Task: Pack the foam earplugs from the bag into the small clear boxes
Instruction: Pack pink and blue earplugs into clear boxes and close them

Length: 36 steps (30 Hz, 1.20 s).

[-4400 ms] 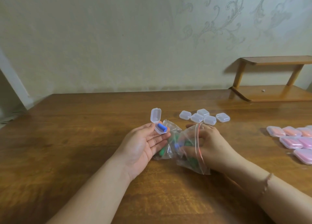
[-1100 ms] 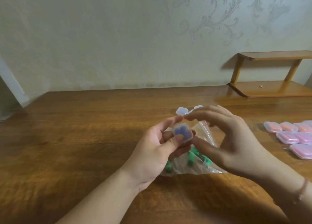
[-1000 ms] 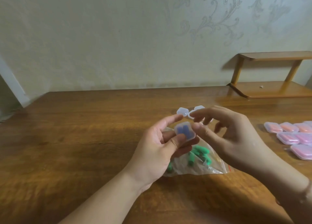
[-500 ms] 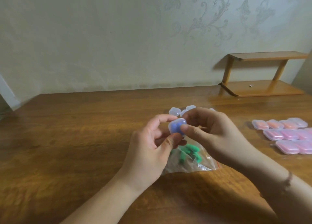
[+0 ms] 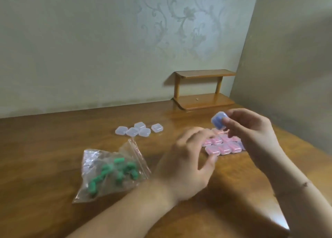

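Observation:
My right hand [image 5: 251, 135] pinches a closed small clear box with blue earplugs inside [image 5: 218, 120], held in the air above the group of closed boxes with pink earplugs [image 5: 222, 145]. My left hand [image 5: 188, 158] hovers blurred in front of those pink boxes, fingers loosely curled and holding nothing. The clear zip bag [image 5: 109, 171] lies on the table to the left, with several green earplugs [image 5: 115, 173] in it. Several empty clear boxes [image 5: 139, 131] sit closed behind the bag.
The wooden table [image 5: 53, 148] runs to a wall at the back. A small two-tier wooden shelf [image 5: 203, 90] stands at the back right corner. A second wall rises on the right, close to the table's right edge.
The box was closed between both hands; my right hand has carried it right, over the pink boxes. My left hand let go. The view swung right, so the bag now lies left.

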### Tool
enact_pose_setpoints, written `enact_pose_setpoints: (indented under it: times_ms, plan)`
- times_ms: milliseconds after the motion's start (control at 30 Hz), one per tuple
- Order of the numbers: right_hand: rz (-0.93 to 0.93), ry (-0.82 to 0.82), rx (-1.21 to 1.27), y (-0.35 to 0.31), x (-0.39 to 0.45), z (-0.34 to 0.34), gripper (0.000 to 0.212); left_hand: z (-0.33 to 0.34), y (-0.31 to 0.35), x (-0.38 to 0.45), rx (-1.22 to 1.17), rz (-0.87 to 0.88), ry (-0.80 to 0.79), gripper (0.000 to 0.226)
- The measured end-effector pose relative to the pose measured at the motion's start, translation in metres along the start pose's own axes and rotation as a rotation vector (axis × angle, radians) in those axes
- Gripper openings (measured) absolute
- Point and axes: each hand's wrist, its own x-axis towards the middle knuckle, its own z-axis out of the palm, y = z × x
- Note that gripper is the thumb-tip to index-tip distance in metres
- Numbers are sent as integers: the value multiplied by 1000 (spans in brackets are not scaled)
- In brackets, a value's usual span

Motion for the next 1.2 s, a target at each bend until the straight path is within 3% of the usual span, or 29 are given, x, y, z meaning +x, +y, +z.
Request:
enact_pose_setpoints:
  times_ms: [67, 133, 300, 467, 633, 800, 1033, 1100, 1200]
  plan:
    - [117, 209, -82, 28, 10, -39, 11, 37, 10, 14, 58, 19, -195, 39]
    - [247, 310, -262, 58, 20, -72, 16, 70, 21, 23, 181, 52, -378, 45]
    - [475, 241, -609, 103, 36, -98, 25, 121, 38, 43, 436, -50, -580, 59]
    - [483, 202, -824, 117, 40, -96, 30, 144, 31, 55, 495, -83, -608, 77]
    - [474, 190, -859, 121, 40, -97, 39, 154, 26, 63, 496, -137, -630, 89]
    - [458, 199, -879, 124, 40, -99, 29, 157, 26, 66, 500, -144, -636, 88]
    - [437, 246, -878, 122, 37, -104, 34, 147, 28, 61, 433, -118, -602, 76]
    - [351, 309, -856, 119, 33, -104, 27, 126, 27, 54, 399, -73, -595, 70]
    - [20, 367, -903, 110, 29, -90, 25, 80, 14, 37, 380, 25, -502, 59]
